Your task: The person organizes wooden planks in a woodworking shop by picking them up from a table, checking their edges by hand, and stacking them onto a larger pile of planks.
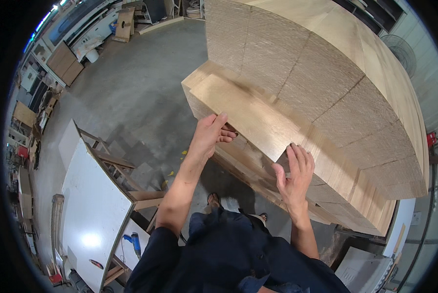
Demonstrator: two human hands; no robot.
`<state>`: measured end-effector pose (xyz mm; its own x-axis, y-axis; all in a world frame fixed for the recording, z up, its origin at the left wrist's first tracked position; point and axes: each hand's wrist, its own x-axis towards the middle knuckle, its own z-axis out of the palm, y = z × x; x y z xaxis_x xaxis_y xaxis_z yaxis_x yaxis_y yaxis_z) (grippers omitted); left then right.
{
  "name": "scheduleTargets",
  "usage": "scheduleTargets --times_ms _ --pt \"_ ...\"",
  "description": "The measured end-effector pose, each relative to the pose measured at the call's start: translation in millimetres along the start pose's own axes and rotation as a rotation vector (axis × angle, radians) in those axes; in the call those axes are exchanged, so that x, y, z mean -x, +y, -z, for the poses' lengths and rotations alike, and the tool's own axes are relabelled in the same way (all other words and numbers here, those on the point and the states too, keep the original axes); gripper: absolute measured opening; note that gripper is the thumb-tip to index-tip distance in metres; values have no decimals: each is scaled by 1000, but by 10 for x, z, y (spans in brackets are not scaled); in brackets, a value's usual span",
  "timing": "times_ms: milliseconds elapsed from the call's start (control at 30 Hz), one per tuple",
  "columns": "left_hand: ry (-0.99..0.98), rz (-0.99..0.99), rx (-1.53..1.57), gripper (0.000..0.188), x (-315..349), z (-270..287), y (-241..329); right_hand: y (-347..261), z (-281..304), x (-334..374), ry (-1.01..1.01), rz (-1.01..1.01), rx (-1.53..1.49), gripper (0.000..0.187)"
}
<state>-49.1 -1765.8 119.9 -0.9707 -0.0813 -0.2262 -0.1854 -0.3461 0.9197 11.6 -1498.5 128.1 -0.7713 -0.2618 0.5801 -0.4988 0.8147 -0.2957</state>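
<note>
A long, thin, smooth wooden board (248, 115) lies along the lower step of a large curved wooden block (287, 58). My left hand (213, 133) pinches the board's near edge, with the thumb on top and the fingers curled beneath. At the board's right end is my right hand (297, 176), its thumb by the near corner and its fingertips at the far one. It appears to span that end, though the contact is partly hidden. A dark brown patch shows between thumb and fingers; I cannot make out what it is.
A white-topped table (89, 210) stands at my left, with a blue power tool (134, 243) beside its edge. The block's high curved wall rises beyond the step. A fan (399, 53) is at the far right, and a pale machine (363, 271) stands at the lower right.
</note>
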Motion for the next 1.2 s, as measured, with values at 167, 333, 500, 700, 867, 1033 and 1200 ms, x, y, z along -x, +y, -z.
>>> scheduleTargets --times_ms 167,333,500,700,867,1033,1200 --pt "-33 65 -76 44 -324 131 56 -111 -216 -222 49 -62 32 49" --pt "-33 71 -218 48 -406 230 72 -213 -312 -395 119 -135 -24 41" --pt "-29 38 -271 51 -407 225 99 -197 -448 -408 195 -154 32 40" --pt "-42 59 -253 49 -449 154 74 -147 -437 -358 242 -105 106 39" --pt "-16 -6 -194 47 -461 247 -7 -178 -446 -426 228 -84 117 39" --pt "-15 3 -171 45 -445 201 -6 -140 -477 -371 234 -77 150 41" --pt "14 -120 -139 40 -429 238 -96 -138 -474 -338 220 -47 152 40"
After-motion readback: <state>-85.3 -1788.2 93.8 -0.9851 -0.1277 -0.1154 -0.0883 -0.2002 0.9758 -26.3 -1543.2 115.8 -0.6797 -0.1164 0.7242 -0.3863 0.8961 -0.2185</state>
